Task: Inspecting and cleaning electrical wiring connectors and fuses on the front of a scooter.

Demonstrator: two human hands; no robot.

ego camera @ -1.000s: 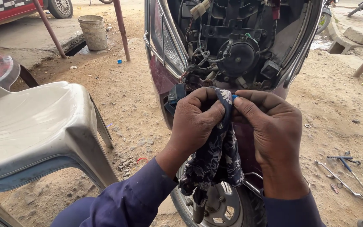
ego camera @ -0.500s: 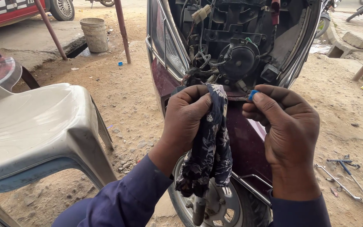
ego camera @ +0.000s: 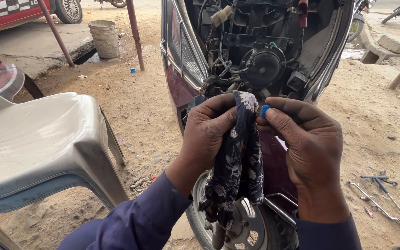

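Maroon scooter [ego camera: 181, 88], its front panel off and wiring bared, stands on sandy ground beside a grey plastic chair [ego camera: 42, 143]. Before it, the left hand [ego camera: 207, 134] closes its fingers on a dark flowered rag [ego camera: 237, 171] that hangs down, while the right hand [ego camera: 309, 143] pinches a small blue piece [ego camera: 265, 110] at the rag's top.

Sandy ground [ego camera: 140, 115] under white plastic chair [ego camera: 38, 139], bucket [ego camera: 105, 38], perhaps hand tools [ego camera: 380, 194].
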